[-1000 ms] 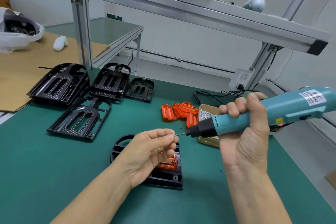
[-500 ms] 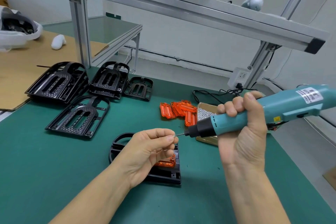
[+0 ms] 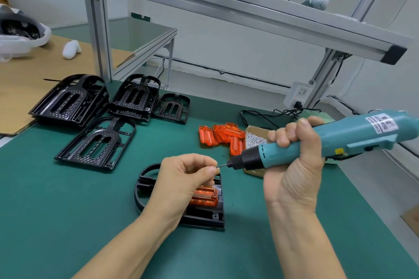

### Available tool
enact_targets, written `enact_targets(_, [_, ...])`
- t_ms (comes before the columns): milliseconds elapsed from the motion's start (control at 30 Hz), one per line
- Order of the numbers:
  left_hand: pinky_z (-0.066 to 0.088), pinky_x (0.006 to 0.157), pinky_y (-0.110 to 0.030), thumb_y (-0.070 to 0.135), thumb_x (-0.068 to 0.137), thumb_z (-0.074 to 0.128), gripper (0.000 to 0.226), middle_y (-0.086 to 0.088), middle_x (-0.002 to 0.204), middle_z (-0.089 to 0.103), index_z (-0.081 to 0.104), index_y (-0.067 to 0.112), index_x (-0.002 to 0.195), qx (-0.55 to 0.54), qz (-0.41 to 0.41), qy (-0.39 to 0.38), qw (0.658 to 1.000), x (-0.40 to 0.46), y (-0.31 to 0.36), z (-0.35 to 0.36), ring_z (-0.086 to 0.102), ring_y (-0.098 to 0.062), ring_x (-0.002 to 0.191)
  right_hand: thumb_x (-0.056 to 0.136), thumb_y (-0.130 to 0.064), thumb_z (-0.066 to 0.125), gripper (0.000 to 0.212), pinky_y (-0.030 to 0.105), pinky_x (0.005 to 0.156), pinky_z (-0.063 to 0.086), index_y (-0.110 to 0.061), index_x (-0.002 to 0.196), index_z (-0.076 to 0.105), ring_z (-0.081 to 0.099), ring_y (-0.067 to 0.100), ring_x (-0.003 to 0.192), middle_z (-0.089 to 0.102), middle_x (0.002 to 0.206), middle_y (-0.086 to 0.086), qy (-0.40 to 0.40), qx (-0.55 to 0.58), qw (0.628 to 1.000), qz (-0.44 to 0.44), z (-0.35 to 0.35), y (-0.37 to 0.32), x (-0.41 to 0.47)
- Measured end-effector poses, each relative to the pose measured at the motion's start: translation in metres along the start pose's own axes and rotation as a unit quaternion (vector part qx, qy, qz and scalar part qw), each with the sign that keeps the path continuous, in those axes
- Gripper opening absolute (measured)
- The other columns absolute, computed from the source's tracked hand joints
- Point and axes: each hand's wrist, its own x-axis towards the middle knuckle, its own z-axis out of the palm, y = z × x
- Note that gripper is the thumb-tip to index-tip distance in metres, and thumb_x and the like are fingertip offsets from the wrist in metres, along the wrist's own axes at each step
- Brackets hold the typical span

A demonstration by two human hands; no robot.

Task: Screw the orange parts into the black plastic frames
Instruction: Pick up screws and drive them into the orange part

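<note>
Left hand (image 3: 181, 179): fingertips pinch a tiny screw at the driver bit, above the black frame (image 3: 204, 217).
Right hand (image 3: 294, 165): fist wrapped round the teal screwdriver (image 3: 328, 142).
Orange part (image 3: 204, 196): seated in that frame.
Handling: light, stiff, likely slippery plastic; steady the frame by its rim.

Glossy black plastic frames (image 3: 95, 142), translucent orange parts (image 3: 221, 136), matt green mat (image 3: 56, 199).

right hand (image 3: 294, 165) grips teal screwdriver (image 3: 317, 142) — left hand (image 3: 181, 176) pinches its tip.
</note>
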Motion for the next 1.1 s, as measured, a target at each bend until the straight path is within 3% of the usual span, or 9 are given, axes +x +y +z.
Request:
enact_targets(333, [0.054, 0.066, -0.021, -0.001, 0.077, 0.071, 0.015, -0.016, 0.08, 0.072, 0.075, 0.013, 0.078, 0.011, 0.016, -0.049, 0.999, 0.001, 0.003, -0.003, 0.063, -0.016, 0.065, 0.091, -0.005, 0.05, 0.02, 0.021, 0.058, 0.042, -0.023, 0.085, 0.051, 0.043, 0.006, 0.047, 0.043, 0.058, -0.008, 0.012, 0.022, 0.999, 0.028, -0.004, 0.003, 0.003])
enact_targets(567, [0.049, 0.061, -0.018, 0.002, 0.074, 0.076, 0.014, -0.006, 0.069, 0.071, 0.074, 0.016, 0.078, 0.095, 0.022, -0.078, 0.992, 0.003, 0.005, -0.007, 0.062, -0.01, 0.06, 0.083, -0.009, 0.055, 0.015, 0.022, 0.06, 0.042, -0.022, 0.087, 0.05, 0.041, 0.007, 0.048, 0.041, 0.059, -0.008, -0.018, -0.002, 0.999, 0.047, -0.004, 0.001, 0.003])
enact_targets(800, [0.048, 0.048, -0.02, 0.0, 0.076, 0.072, 0.009, -0.014, 0.066, 0.07, 0.072, 0.008, 0.07, 0.015, -0.031, -0.06, 0.998, 0.003, 0.002, -0.013, 0.061, -0.016, 0.052, 0.086, -0.01, 0.053, 0.014, 0.021, 0.059, 0.042, -0.024, 0.085, 0.051, 0.04, 0.006, 0.049, 0.04, 0.059, -0.009, -0.016, 0.005, 0.999, 0.044, -0.005, -0.005, 0.006])
enact_targets(867, [0.049, 0.05, -0.019, 0.004, 0.07, 0.074, 0.005, -0.012, 0.066, 0.069, 0.076, 0.008, 0.07, -0.016, -0.05, -0.049, 0.997, 0.003, 0.0, -0.015, 0.061, -0.014, 0.053, 0.085, -0.011, 0.054, 0.014, 0.021, 0.059, 0.042, -0.024, 0.085, 0.051, 0.04, 0.006, 0.049, 0.04, 0.059, -0.009, -0.013, 0.008, 0.999, 0.044, -0.005, -0.006, 0.005])
enact_targets(967, [0.052, 0.056, -0.019, 0.009, 0.06, 0.074, 0.017, -0.013, 0.072, 0.071, 0.078, 0.008, 0.076, -0.067, -0.076, -0.04, 0.994, 0.003, -0.001, -0.016, 0.063, -0.014, 0.058, 0.083, -0.012, 0.055, 0.014, 0.021, 0.059, 0.042, -0.025, 0.085, 0.05, 0.04, 0.006, 0.048, 0.04, 0.059, -0.009, -0.006, 0.02, 0.999, 0.048, -0.004, -0.005, 0.005])
enact_targets(1100, [0.053, 0.056, -0.02, 0.003, 0.061, 0.07, 0.017, -0.014, 0.075, 0.071, 0.078, 0.005, 0.077, -0.139, -0.101, -0.053, 0.984, 0.001, 0.0, -0.015, 0.064, -0.014, 0.058, 0.081, -0.012, 0.057, 0.014, 0.021, 0.058, 0.043, -0.024, 0.084, 0.051, 0.041, 0.006, 0.047, 0.041, 0.058, -0.009, -0.001, 0.03, 0.998, 0.05, -0.002, -0.004, 0.005])
